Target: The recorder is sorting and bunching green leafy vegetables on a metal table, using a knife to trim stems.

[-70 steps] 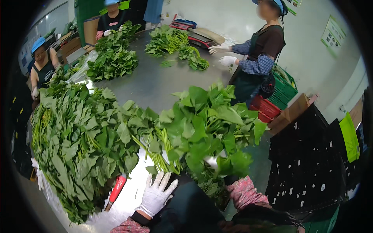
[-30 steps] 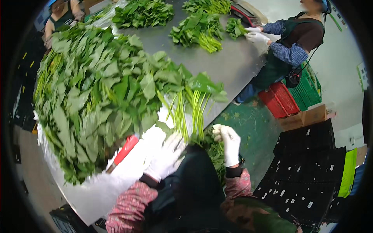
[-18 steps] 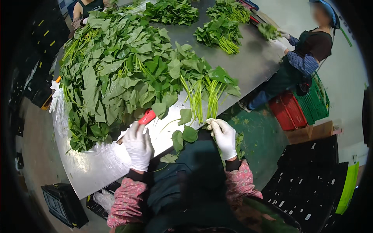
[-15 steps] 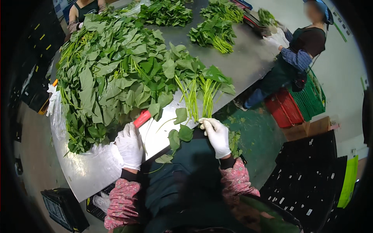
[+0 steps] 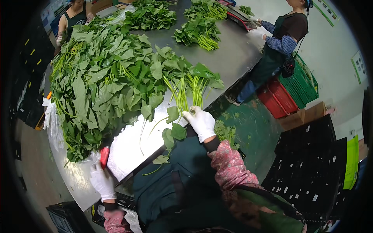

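My gloved left hand grips a red-handled tool near the table's lower left corner; its blade is not visible. My gloved right hand is closed on the lower ends of green leaf stems at the table's near edge. A few loose leaves hang beside it over my dark apron. A large heap of leafy greens covers the left part of the metal table, with a white sheet along the near edge.
Co-workers stand at the far left and right, the latter by a red scale. Bunched greens lie on the far tabletop. Red and green crates, a cardboard box and black crates stand right.
My left hand has pulled the red-handled tool down and leftward, out from under the leaves. My right hand stays at the stem ends. The view has shifted slightly.
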`<state>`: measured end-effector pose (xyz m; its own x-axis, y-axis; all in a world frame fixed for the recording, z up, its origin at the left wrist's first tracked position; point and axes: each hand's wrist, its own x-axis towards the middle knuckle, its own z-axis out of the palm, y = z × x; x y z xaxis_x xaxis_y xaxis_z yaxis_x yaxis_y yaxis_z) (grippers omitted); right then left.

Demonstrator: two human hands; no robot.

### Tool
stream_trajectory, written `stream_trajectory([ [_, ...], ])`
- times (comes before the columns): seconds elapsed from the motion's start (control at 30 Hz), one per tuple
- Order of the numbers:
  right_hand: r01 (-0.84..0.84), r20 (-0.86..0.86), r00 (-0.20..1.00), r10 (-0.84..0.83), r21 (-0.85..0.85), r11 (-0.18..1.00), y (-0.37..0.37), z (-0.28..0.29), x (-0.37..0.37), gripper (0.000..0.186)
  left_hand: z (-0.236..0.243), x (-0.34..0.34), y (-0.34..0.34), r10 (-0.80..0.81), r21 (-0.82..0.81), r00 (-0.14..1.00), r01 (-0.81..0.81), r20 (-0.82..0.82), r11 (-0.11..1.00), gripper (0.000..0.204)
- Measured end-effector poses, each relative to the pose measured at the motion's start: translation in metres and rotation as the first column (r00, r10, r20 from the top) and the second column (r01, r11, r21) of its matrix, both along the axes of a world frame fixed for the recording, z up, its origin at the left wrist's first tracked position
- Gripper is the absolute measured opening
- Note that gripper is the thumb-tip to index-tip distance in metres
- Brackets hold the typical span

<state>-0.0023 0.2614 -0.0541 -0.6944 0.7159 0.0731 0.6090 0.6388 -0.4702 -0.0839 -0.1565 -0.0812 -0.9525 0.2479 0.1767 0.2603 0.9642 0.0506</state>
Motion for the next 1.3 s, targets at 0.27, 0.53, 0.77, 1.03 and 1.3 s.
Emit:
stream_trajectory([
  [0.27,-0.185,-0.361,0.929,-0.084,-0.647,0.739,-0.018,-0.012,-0.008,0.025,0.014,0.016,0.037,-0.083,0.346,0.968,0.164,-0.237,0.924,0.04],
  [0.53,0.143,-0.286,0.936,-0.207,-0.23,0.963,0.002,-0.015,0.02,0.023,0.029,0.055,0.169,-0.637,0.57,0.731,0.64,-0.244,0.516,0.029],
  [0.77,0.13,-0.242,0.953,-0.183,-0.217,0.967,0.047,-0.041,0.022,0.032,0.03,0.085,0.187,-0.745,0.637,0.651,0.638,-0.146,0.433,0.02],
  [1.03,-0.137,-0.501,0.865,0.001,-0.235,0.962,0.024,0.006,-0.013,0.021,0.022,0.088,0.185,-0.705,0.691,0.702,0.561,-0.104,0.457,0.017],
  [1.3,-0.338,-0.684,0.687,-0.243,-0.598,0.727,0.025,0.033,-0.001,0.018,0.014,0.086,0.192,-0.687,0.87,0.727,0.347,-0.014,0.349,0.011],
])
